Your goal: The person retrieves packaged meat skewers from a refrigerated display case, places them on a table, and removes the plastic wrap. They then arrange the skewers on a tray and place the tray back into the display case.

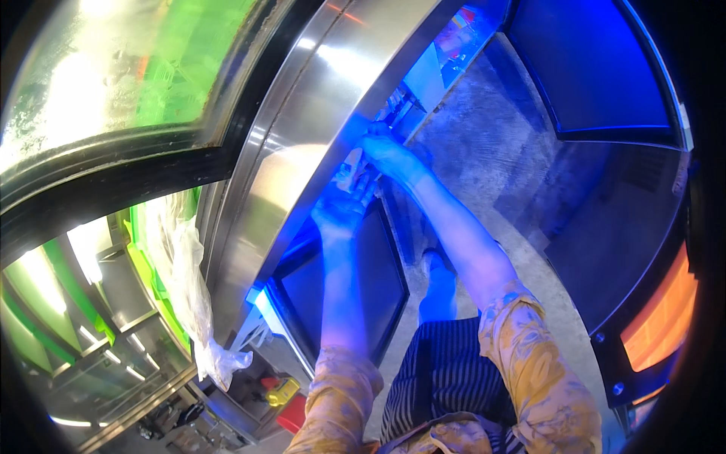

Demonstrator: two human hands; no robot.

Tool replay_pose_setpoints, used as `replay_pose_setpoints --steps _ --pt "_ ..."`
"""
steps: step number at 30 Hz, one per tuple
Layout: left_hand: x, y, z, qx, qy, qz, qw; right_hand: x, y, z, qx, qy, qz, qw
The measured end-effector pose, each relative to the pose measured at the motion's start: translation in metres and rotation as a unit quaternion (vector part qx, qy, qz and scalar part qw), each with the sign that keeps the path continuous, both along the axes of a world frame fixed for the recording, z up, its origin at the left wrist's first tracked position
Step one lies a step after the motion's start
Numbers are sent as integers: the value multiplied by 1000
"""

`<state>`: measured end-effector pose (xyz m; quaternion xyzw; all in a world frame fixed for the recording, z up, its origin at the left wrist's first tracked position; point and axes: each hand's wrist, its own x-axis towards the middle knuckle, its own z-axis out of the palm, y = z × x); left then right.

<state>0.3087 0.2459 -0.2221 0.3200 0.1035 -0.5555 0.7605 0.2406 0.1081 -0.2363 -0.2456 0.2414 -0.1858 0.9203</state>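
Note:
Both my hands are inside an opened cabinet under a stainless steel edge point(317, 113), in strong blue light. My left hand point(340, 209) is turned palm up with its fingers stretched out. Just beyond it, my right hand point(385, 148) is bent over with its fingers curled. Between the hands is a small pale shape point(350, 169); I cannot tell whether it is an object or a finger, or which hand holds it. Past my right hand lie slim dark items point(404, 105), too unclear to name. A pale flat panel point(426, 74) stands beyond them.
Dark cabinet doors stand open at lower left point(346, 284) and far right point(590, 68). A clear plastic bag point(181, 272) hangs at the left, under a black-framed glass panel point(113, 85). Small colourful items point(462, 25) sit deeper inside. The concrete floor point(476, 130) is below.

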Motion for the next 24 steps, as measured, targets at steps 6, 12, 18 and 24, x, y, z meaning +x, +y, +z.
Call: replay_pose_setpoints --steps 6,12,18,24 --pt "23 12 -20 -48 22 1 999 -50 -24 -50 -69 47 129 988" --pt "23 18 -38 -99 11 11 995 -66 -11 -39 40 32 89 995" --pt "21 27 -40 -95 1 17 995 -58 4 -8 57 -31 58 996" --pt "16 22 -51 -79 -6 15 997 -96 23 -14 185 -3 66 981"
